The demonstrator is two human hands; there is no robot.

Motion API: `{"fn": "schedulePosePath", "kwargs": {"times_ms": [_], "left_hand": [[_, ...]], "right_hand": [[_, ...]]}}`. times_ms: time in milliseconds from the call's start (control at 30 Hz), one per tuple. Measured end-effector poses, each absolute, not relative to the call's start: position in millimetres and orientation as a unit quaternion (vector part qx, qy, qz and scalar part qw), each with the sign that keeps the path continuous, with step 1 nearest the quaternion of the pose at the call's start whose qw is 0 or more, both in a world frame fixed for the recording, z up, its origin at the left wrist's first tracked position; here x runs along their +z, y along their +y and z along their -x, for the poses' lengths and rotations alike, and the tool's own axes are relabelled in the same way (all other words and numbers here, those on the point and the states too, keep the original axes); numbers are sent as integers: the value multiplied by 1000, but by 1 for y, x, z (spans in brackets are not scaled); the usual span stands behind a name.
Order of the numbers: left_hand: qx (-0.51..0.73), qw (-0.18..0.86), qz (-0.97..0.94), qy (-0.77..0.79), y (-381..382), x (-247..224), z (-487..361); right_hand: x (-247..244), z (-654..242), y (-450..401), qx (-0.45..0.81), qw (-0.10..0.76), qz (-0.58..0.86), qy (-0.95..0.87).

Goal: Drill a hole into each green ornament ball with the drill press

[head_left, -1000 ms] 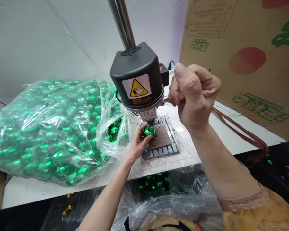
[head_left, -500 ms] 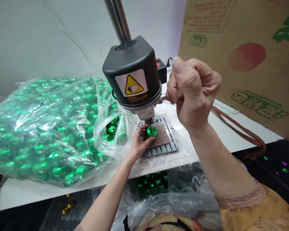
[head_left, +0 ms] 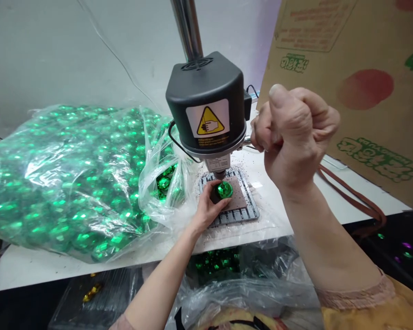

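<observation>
A green faceted ball (head_left: 224, 189) sits on the brown board (head_left: 238, 195) of a small drill press (head_left: 206, 101). My left hand (head_left: 208, 206) is closed round its left side, thumb in front and fingers behind. Directly above the ball is the drill chuck (head_left: 220, 175); whether the bit touches the ball I cannot tell. My right hand (head_left: 296, 137) is raised to the right of the motor housing, its fingers wrapped round the press's lever handle (head_left: 247, 140). Most of that lever is hidden by the hand.
Left of the press lies a big clear plastic bag (head_left: 72, 183) full of green balls. A cardboard box (head_left: 351, 55) stands at right, near a brown strap (head_left: 354, 195). Dark shavings dot the slotted base (head_left: 234, 217). More green balls (head_left: 216, 261) lie below the table edge.
The whole view has shifted, so press, ball and hands appear farther right. Both hands keep their holds, and the ball remains beneath the chuck.
</observation>
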State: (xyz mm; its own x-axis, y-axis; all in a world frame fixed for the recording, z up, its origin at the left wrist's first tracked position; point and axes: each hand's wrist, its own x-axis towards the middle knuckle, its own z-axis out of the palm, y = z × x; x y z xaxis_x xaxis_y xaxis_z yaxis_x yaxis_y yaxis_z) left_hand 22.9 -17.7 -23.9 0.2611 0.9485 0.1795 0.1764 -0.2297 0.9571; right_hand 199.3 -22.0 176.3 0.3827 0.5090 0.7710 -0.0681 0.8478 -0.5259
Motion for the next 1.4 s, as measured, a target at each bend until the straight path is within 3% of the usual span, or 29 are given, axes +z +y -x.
{"fn": "schedulePosePath", "kwargs": {"times_ms": [500, 767, 1167, 1400], "left_hand": [[452, 473, -638, 406, -21, -29, -26], [444, 464, -650, 406, -20, -32, -24], [435, 454, -661, 409, -22, -27, -23], [436, 454, -663, 406, -23, -26, -24]], "right_hand": [[163, -199, -33, 134, 804, 263, -517], [150, -195, -34, 112, 806, 192, -548], [132, -199, -37, 112, 809, 251, -520], [119, -203, -32, 25, 799, 155, -580]]}}
